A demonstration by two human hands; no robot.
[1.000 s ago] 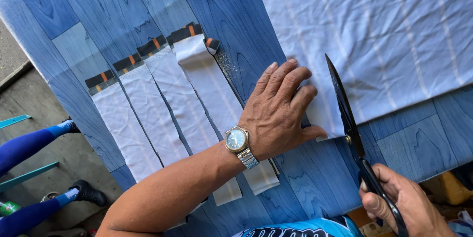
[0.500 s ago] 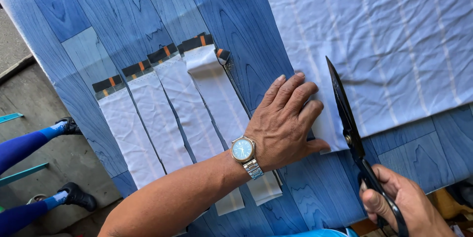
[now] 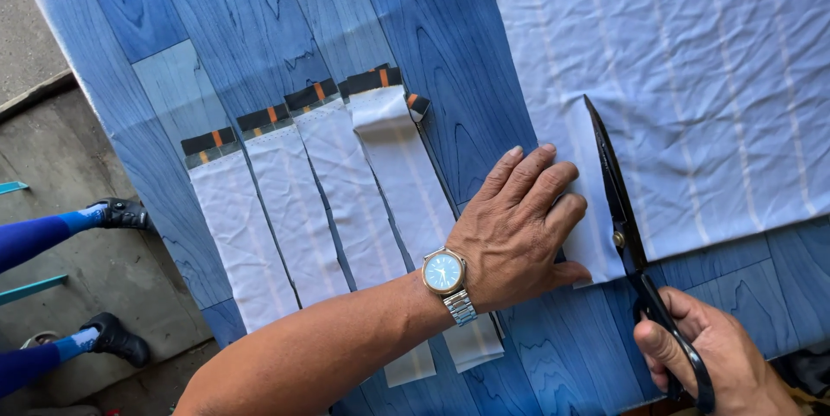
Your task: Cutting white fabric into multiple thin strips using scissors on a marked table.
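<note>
A large sheet of white cloth [image 3: 692, 96] lies on a blue wood-grain table [image 3: 233, 27]. My left hand [image 3: 519, 230], with a wristwatch [image 3: 443, 273] on the wrist, presses flat on the cloth's left edge strip. My right hand [image 3: 709, 360] grips the handles of long black scissors [image 3: 616, 191], whose blades run up into the cloth just right of my left hand. To the left, several cut white strips [image 3: 320, 200] with black-and-orange ends lie side by side.
The table's left edge drops to a concrete floor [image 3: 52, 148]. Another person's legs in blue with black shoes [image 3: 117, 213] show at the lower left.
The scissors have advanced further up into the cloth. My left hand stays pressed on the strip being cut. The view has shifted, so the strips sit lower in frame.
</note>
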